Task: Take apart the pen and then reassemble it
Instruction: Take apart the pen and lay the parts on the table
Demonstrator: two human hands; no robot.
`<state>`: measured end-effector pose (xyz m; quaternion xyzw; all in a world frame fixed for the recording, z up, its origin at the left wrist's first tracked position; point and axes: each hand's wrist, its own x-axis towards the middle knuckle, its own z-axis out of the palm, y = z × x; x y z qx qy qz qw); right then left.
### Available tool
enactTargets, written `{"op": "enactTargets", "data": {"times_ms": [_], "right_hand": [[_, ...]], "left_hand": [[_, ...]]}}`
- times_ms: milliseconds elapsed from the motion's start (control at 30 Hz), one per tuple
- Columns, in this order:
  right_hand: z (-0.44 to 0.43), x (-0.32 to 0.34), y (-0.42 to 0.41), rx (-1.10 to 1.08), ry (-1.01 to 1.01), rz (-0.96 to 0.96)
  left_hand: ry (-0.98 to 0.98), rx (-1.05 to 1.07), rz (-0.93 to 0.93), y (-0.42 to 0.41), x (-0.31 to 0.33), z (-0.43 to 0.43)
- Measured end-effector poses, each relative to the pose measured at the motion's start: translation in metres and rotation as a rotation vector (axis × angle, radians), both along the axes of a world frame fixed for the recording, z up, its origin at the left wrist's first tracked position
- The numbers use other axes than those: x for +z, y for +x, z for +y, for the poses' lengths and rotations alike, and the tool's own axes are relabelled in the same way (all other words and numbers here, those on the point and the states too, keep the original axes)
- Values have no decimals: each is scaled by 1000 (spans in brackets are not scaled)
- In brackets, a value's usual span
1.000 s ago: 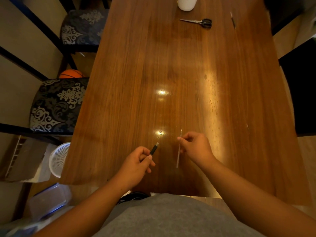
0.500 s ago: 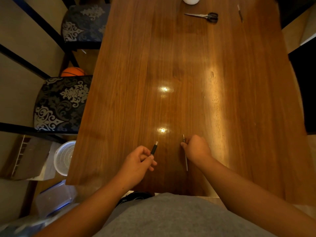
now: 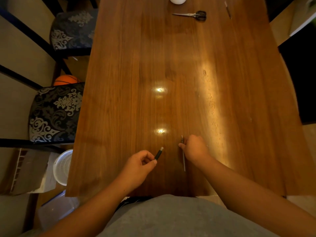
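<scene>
My left hand (image 3: 139,166) pinches a short black pen barrel (image 3: 159,153) with a silver end that points up and to the right, just above the wooden table (image 3: 171,65). My right hand (image 3: 194,147) is closed on a thin pen refill (image 3: 183,159), low against the table surface. The refill's tip sticks out beyond the fingers, away from me, and its long pale tail runs back toward me beside the wrist. The two hands are apart, with a gap of bare wood between barrel and refill.
At the far end of the table lie black-handled scissors (image 3: 193,14), another pen (image 3: 228,9) and a white cup (image 3: 177,0). Two patterned chairs (image 3: 54,113) stand along the left side, with an orange ball (image 3: 66,79) and a white basket (image 3: 62,166) on the floor.
My right hand lowered the refill toward the table and turned it to point straight away from me. My left hand kept the barrel almost still.
</scene>
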<state>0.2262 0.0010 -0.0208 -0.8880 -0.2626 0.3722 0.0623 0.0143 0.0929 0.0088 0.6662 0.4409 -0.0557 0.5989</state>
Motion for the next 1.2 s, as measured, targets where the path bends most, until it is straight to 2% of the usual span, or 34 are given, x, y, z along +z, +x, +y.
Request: {"op": "enactTargets", "data": {"times_ms": [233, 300, 367, 467, 533, 833, 1200], "right_hand": [[-60, 16, 5, -22, 261, -257], [-88, 18, 8, -49, 232, -271], [-113, 18, 10, -66, 121, -247], [-139, 18, 6, -1, -66, -219], [-146, 16, 2, 35, -110, -220], [-148, 13, 1, 9, -76, -176], [-148, 10, 1, 6, -82, -175]], "left_hand": [[32, -26, 24, 19, -6, 3], [54, -56, 60, 26, -10, 3], [68, -87, 91, 33, -14, 3], [103, -129, 148, 45, -20, 2], [141, -142, 185, 53, -23, 1], [308, -217, 298, 81, -35, 3], [331, -282, 288, 95, -43, 2]]}}
